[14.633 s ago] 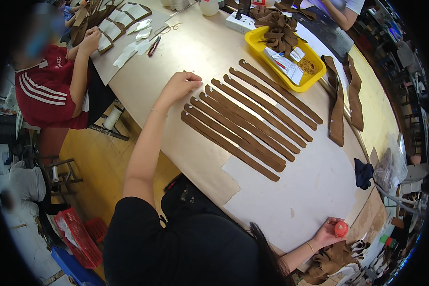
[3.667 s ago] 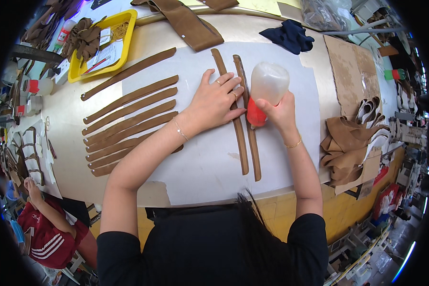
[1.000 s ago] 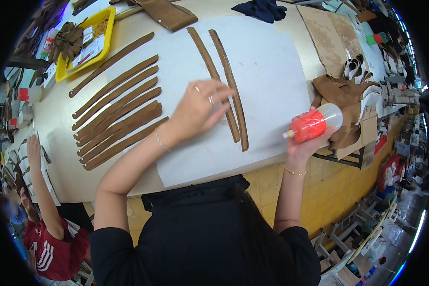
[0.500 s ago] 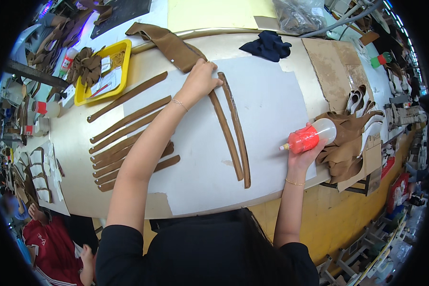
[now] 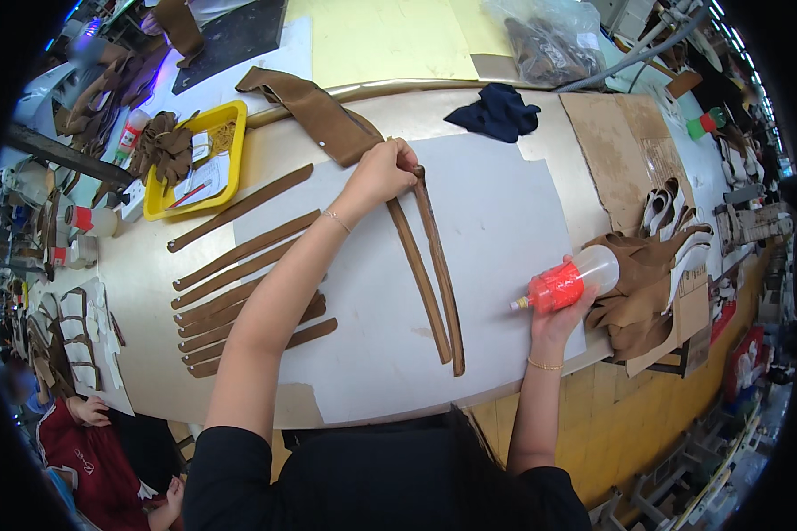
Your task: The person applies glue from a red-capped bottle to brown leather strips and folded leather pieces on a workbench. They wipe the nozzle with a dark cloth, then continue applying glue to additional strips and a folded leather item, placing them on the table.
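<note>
My left hand (image 5: 386, 173) pinches the far end of a narrow brown leather strip (image 5: 437, 265), whose tip looks curled at my fingers. A second brown strip (image 5: 416, 279) lies close along its left side, the two nearly meeting at their near ends. Both rest on a grey sheet (image 5: 505, 221). On the right, my right hand (image 5: 568, 317) is wrapped round a squeeze bottle (image 5: 561, 285) with a red band and a clear base. The bottle is tilted over, its nozzle towards the left, held above the sheet.
Several brown strips (image 5: 239, 261) lie in a row at the left, partly behind my left forearm. Beyond are a yellow tray (image 5: 237, 164), a wide brown piece (image 5: 314, 111) and a dark blue cloth (image 5: 496, 112). Brown cut pieces (image 5: 633, 283) are heaped right; a person in red (image 5: 80, 447) sits lower left.
My left hand has shifted slightly right onto the strip's far end, which now curls at my fingertips. The bottle stays in my right hand, a little farther left. The whole view has shifted slightly.
</note>
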`<state>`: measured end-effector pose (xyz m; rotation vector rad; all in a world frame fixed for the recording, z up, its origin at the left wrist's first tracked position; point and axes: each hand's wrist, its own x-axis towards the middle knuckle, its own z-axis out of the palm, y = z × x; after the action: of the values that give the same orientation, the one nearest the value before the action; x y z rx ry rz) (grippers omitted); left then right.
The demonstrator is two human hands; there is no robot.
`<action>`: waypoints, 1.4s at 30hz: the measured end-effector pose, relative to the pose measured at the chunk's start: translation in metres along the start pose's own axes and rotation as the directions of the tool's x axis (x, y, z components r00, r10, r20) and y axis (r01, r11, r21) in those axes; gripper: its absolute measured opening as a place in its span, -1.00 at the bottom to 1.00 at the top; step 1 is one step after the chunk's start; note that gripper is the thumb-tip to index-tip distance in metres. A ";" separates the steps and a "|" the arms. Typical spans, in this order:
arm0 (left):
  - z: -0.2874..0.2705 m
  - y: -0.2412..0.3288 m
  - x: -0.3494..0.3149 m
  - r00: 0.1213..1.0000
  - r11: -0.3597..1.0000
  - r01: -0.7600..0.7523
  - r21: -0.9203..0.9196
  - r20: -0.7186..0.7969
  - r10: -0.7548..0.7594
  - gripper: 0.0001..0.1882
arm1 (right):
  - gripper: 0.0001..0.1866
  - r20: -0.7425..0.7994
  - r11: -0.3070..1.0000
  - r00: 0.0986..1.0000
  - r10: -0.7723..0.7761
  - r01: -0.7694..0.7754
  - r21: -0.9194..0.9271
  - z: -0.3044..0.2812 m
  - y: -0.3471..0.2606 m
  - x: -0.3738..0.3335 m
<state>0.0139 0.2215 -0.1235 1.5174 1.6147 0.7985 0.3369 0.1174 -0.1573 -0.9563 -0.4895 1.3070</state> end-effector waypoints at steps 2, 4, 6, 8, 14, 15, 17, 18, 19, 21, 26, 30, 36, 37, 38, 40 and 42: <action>-0.002 -0.004 0.004 0.999 0.987 0.020 -0.158 0.028 -0.016 -0.65 | -0.12 -0.014 1.000 1.000 0.008 -0.008 0.003 0.004 -0.003 -0.003; -0.004 0.005 0.008 0.996 0.953 0.075 -0.294 0.076 -0.054 -0.56 | -0.12 -0.013 1.000 1.000 0.016 -0.016 0.019 0.003 -0.003 -0.003; -0.013 0.003 0.024 0.998 0.939 0.048 -0.341 0.048 -0.033 -0.40 | -0.12 0.000 0.999 1.000 0.027 -0.027 0.044 -0.001 -0.003 -0.002; -0.030 0.006 0.044 1.000 0.918 0.015 -0.395 0.006 -0.014 -0.35 | -0.12 0.005 0.998 0.999 0.037 -0.037 0.050 -0.001 -0.002 -0.002; -0.107 -0.006 0.145 0.981 0.981 -0.053 -0.186 -0.194 0.016 -0.20 | -0.11 -0.026 0.999 0.999 0.026 -0.025 0.041 0.004 0.000 -0.001; -0.122 -0.013 0.163 0.971 0.988 -0.047 -0.150 -0.237 0.010 -0.17 | -0.09 -0.034 0.999 0.999 0.031 -0.030 0.040 0.005 0.001 -0.001; -0.150 -0.019 0.187 0.942 0.996 -0.035 -0.078 -0.335 0.007 -0.16 | -0.11 0.002 0.999 1.000 0.011 -0.011 0.050 0.005 0.003 -0.003; -0.161 -0.021 0.200 0.927 0.999 -0.024 -0.034 -0.375 0.010 -0.17 | -0.13 0.017 0.998 1.000 -0.004 0.003 0.058 0.004 0.003 -0.003; -0.173 -0.023 0.207 0.900 0.999 -0.010 -0.047 -0.435 -0.011 -0.19 | -0.11 0.033 0.999 0.999 0.001 -0.003 0.048 0.002 0.003 -0.002; -0.186 -0.025 0.213 0.838 0.996 0.024 -0.082 -0.542 -0.065 -0.22 | -0.11 0.050 0.999 0.999 -0.011 0.009 0.036 0.002 0.003 -0.003; -0.181 -0.025 0.193 0.721 0.987 -0.160 -0.026 -0.685 0.099 -0.37 | -0.12 0.058 0.998 0.998 -0.012 0.008 0.067 0.008 0.004 -0.001; -0.133 0.008 0.082 0.941 0.982 -0.180 -0.060 -0.301 0.154 -0.68 | -0.16 0.020 0.999 1.000 0.018 -0.018 0.032 0.010 0.001 -0.001; -0.061 -0.021 -0.068 0.826 0.642 -0.531 0.553 0.168 0.538 -0.55 | -0.25 0.233 0.990 0.963 0.134 -0.117 -0.084 0.062 0.010 0.038; -0.056 -0.025 -0.075 0.830 0.630 -0.520 0.577 0.170 0.531 -0.53 | -0.30 0.288 0.990 0.952 0.106 -0.075 -0.118 0.081 0.014 0.047; -0.050 -0.027 -0.081 0.834 0.618 -0.510 0.598 0.171 0.524 -0.51 | -0.34 0.343 0.988 0.936 0.080 -0.029 -0.152 0.103 0.019 0.055; -0.043 -0.030 -0.082 0.845 0.608 -0.488 0.626 0.163 0.510 -0.47 | -0.44 0.440 0.987 0.898 0.004 0.069 -0.149 0.142 0.036 0.075; -0.037 -0.031 -0.079 0.861 0.617 -0.457 0.640 0.143 0.489 -0.44 | -0.55 0.575 0.955 0.816 -0.058 0.213 -0.207 0.178 0.049 0.089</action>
<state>-0.0338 0.1418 -0.1220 2.5385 1.6267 0.5346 0.1908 0.2564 -0.1178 -0.7132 -1.1995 1.4078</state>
